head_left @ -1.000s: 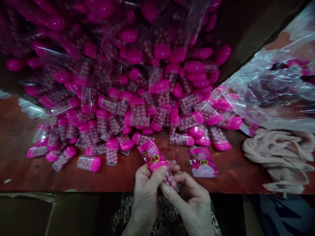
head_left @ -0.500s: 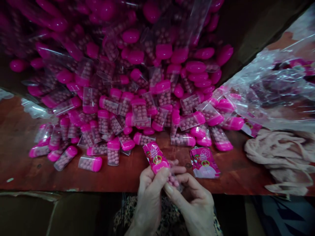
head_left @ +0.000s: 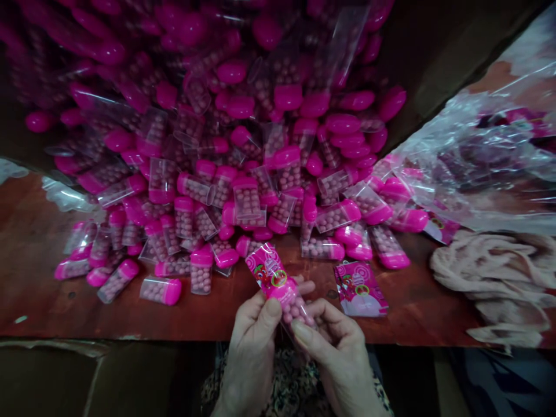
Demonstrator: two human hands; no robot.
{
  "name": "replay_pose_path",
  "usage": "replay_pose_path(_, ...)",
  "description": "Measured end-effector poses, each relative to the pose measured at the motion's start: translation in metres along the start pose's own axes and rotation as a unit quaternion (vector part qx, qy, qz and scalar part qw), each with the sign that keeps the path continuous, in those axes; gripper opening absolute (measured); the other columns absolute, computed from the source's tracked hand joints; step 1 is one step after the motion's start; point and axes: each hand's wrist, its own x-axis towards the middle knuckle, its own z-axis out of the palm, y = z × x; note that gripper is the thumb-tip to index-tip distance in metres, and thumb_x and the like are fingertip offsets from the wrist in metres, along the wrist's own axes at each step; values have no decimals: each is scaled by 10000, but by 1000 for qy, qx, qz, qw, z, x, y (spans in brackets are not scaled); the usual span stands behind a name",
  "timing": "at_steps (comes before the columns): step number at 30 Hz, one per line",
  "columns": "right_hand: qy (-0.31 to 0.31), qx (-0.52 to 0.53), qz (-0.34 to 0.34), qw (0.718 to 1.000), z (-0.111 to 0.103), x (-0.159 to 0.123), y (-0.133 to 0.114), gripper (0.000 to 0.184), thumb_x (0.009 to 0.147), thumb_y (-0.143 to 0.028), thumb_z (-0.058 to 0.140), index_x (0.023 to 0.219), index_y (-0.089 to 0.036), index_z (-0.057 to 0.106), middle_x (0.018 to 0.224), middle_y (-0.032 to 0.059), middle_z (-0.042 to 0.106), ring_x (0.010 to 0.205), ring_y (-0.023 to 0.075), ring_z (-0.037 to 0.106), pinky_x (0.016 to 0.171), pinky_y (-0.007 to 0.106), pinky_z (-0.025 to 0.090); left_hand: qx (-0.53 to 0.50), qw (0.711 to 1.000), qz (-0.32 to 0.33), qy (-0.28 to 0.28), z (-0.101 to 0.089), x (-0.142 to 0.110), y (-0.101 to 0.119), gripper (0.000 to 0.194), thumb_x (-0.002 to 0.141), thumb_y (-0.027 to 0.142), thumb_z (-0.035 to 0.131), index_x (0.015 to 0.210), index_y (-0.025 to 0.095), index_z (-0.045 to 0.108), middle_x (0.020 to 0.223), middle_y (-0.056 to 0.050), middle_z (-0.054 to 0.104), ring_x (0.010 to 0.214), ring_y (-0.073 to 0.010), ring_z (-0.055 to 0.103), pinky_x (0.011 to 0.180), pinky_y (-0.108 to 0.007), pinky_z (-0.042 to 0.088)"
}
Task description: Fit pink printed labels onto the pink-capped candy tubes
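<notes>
Wooden tabletop point(head_left: 56, 278), candy tube point(head_left: 292, 307) between both hands point(head_left: 249, 362) point(head_left: 339, 362)

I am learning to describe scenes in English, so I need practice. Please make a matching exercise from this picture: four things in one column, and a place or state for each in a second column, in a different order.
Things:
1. the clear tube of pink balls
2. the loose printed pink packet
3. the crumpled pale pink cloth
4. the clear plastic bag

Places or states:
A. bunched at the right end of the table
B. spread at upper right, pink items showing through
C. held between the left hand and right hand
D. lying flat, just beyond the right hand

Pairs: 1-C, 2-D, 3-A, 4-B
</notes>
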Motion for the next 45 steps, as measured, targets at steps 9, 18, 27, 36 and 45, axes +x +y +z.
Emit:
replay_pose_path(9,36,-69,-65,995,0,-5,-2,141,683,-260,780,694,-191,658,660,-16,637,582,69,564,562,127,480,19,1000,-12,-13,-2,-3,-8,306,808,328,632,1035,140,715,1009,-135,731,972,-261,657,931,-398,469)
replay_pose_path(18,80,-139,-140,977,3,-9,-4,117,672,-225,772,700,-196,663,661,-5,672,577,106,623,564,163,524,15,1000,1,-10,2,-7,-13,298,823,334,608,1016,139,723,1015,-144,728,1044,-276,625,982,-415,428)
replay_pose_path(27,61,-191,-100,975,6,-3,-2,170,685,-296,758,682,-177,635,613,-10,604,527,101,562,510,184,490,-35,999,-7,22,3,3,-3,275,823,334,612,929,107,725,971,-160,730,910,-260,671,874,-397,497)
replay_pose_path(36,89,-205,-145,964,2,-6,1,157,675,-289,758,663,-178,648,589,3,627,504,112,576,498,189,495,-3,1000,-24,14,4,-2,-16,241,805,334,632,834,115,730,1009,-153,723,950,-257,654,904,-374,469)
replay_pose_path(45,54,-234,-107,965,5,-3,-5,183,694,-328,740,675,-183,630,601,-14,583,512,100,533,484,186,453,-23,1000,-6,-5,0,6,5,297,826,376,600,913,120,720,1019,-151,717,919,-263,662,870,-382,486)
